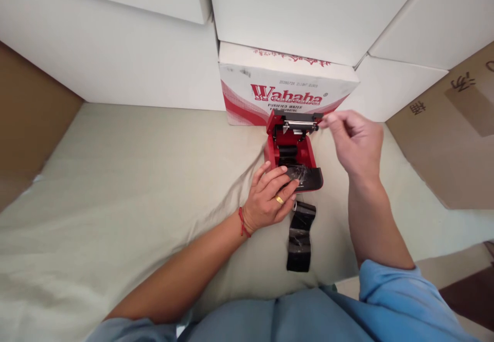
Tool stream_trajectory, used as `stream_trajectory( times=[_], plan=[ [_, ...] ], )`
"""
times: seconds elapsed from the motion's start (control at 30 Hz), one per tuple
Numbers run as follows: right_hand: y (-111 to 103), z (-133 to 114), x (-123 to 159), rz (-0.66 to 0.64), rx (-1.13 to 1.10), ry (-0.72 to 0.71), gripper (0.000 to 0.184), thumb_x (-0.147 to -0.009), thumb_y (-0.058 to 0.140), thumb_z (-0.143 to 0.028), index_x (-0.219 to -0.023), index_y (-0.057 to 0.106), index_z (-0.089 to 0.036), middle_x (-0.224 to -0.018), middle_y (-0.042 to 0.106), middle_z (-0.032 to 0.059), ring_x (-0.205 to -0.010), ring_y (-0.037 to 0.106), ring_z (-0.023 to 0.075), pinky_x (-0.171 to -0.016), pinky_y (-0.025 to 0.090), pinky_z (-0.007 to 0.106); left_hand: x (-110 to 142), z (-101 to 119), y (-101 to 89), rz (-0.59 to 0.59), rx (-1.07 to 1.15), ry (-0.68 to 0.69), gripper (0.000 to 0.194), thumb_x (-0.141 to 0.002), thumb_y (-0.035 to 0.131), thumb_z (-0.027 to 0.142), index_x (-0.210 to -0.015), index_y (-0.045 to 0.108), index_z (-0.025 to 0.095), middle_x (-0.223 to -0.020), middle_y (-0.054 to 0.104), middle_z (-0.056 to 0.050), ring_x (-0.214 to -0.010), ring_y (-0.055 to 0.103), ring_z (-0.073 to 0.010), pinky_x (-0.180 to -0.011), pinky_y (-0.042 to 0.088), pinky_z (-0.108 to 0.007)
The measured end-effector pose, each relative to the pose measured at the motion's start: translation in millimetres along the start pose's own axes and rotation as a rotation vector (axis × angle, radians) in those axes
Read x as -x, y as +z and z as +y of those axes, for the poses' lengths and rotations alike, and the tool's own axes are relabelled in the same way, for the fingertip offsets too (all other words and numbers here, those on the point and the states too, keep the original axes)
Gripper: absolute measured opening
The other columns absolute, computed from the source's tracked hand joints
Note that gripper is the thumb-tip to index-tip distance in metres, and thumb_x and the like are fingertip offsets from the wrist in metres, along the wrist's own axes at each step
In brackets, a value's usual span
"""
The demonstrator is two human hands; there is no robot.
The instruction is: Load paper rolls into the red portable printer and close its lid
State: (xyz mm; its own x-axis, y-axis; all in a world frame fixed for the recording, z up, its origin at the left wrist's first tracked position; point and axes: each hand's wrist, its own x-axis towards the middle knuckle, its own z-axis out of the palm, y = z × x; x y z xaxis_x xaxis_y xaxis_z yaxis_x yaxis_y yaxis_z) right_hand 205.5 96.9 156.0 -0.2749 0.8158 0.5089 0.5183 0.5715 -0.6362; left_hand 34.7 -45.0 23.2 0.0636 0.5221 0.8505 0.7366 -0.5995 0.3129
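A small red and black printer-like device [311, 151] stands on the cloth with its lid [295, 120] tilted up. Inside lies a black roll [287, 151], and a metal bar with a roller shows under the lid. My left hand [272, 195] rests with fingers spread over the black front panel [311, 178], which has crinkled clear film on it. Beside the lid's right corner, my right hand [357, 141] is closed in a pinch; whatever lies between its fingertips is too small to make out. A black strip [300, 244] with creases trails on the cloth below the device.
A Wahaha water carton [285, 87] stands right behind the device, with white boxes [309, 12] around and above it. Brown cardboard boxes flank both sides, the right one [451, 125] with handwriting. Pale green cloth [154, 167] covers the surface.
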Motion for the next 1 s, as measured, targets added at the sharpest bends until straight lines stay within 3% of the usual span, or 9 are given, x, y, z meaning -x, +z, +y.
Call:
stream_trajectory(
  times=[0.03, 0.1, 0.23, 0.3, 0.47, 0.77, 1.0],
  plan=[
    [2, 7, -3, 0.109, -0.009, -0.004, 0.034, -0.108, 0.063, -0.053, -0.106, 0.083, -0.025, -0.102, 0.086, 0.0054, -0.096, 0.079, 0.0237, -0.086, 0.062, 0.037, 0, 0, 0.2, 0.010, -0.004, 0.005, 0.044, -0.096, 0.073, 0.021, -0.139, 0.070, 0.025, -0.112, 0.082, -0.006, -0.128, 0.076, -0.0267, -0.130, 0.049, -0.055],
    [11, 23, -7, 0.171, -0.039, -0.010, 0.045, -0.106, 0.063, -0.064, -0.124, 0.080, -0.026, -0.120, 0.085, 0.0088, -0.107, 0.079, 0.0255, -0.092, 0.064, 0.040, -1, 1, 0.4, 0.011, -0.011, 0.017, 0.044, -0.095, 0.074, 0.021, -0.138, 0.071, 0.024, -0.113, 0.083, -0.006, -0.129, 0.076, -0.0267, -0.131, 0.047, -0.054],
    [31, 39, -6, -0.024, -0.148, -0.002, 0.062, -0.103, 0.061, -0.076, -0.140, 0.074, -0.028, -0.144, 0.077, 0.0104, -0.130, 0.074, 0.0277, -0.111, 0.061, 0.046, -4, 2, -0.6, -0.062, 0.027, 0.053, 0.037, -0.097, 0.071, 0.019, -0.133, 0.071, 0.023, -0.126, 0.085, -0.007, -0.139, 0.073, -0.0265, -0.141, 0.030, -0.056],
    [34, 38, 0, -0.068, -0.180, 0.007, 0.058, -0.103, 0.061, -0.075, -0.136, 0.077, -0.030, -0.143, 0.078, 0.0086, -0.131, 0.073, 0.0276, -0.115, 0.058, 0.047, -7, 3, -1.8, -0.092, 0.049, 0.068, 0.030, -0.098, 0.070, 0.019, -0.127, 0.071, 0.021, -0.126, 0.086, -0.007, -0.138, 0.074, -0.0253, -0.143, 0.025, -0.054],
    [24, 29, 13, -0.041, -0.219, 0.036, 0.046, -0.104, 0.064, -0.070, -0.120, 0.084, -0.032, -0.126, 0.084, 0.0047, -0.120, 0.077, 0.0261, -0.115, 0.058, 0.047, -12, 6, -5.9, -0.081, 0.065, 0.075, 0.030, -0.100, 0.068, 0.021, -0.130, 0.069, 0.024, -0.123, 0.088, -0.004, -0.125, 0.081, -0.0224, -0.139, 0.031, -0.051],
    [13, 22, 36, -0.086, -0.225, 0.020, 0.040, -0.107, 0.066, -0.063, -0.126, 0.083, -0.033, -0.144, 0.079, 0.0045, -0.143, 0.069, 0.0266, -0.129, 0.049, 0.049, -11, 8, -4.6, -0.068, 0.083, 0.082, 0.044, -0.097, 0.069, 0.017, -0.141, 0.063, 0.025, -0.120, 0.089, -0.002, -0.119, 0.084, -0.0203, -0.138, 0.030, -0.047],
    [6, 27, 71, -0.183, -0.132, -0.036, 0.031, -0.114, 0.056, -0.046, -0.116, 0.084, -0.032, -0.132, 0.085, 0.0048, -0.138, 0.074, 0.0262, -0.126, 0.051, 0.055, -9, 4, -2.2, -0.010, 0.040, 0.035, 0.040, -0.095, 0.071, 0.015, -0.135, 0.066, 0.022, -0.115, 0.090, -0.003, -0.115, 0.083, -0.0209, -0.138, 0.033, -0.049]
  ],
)
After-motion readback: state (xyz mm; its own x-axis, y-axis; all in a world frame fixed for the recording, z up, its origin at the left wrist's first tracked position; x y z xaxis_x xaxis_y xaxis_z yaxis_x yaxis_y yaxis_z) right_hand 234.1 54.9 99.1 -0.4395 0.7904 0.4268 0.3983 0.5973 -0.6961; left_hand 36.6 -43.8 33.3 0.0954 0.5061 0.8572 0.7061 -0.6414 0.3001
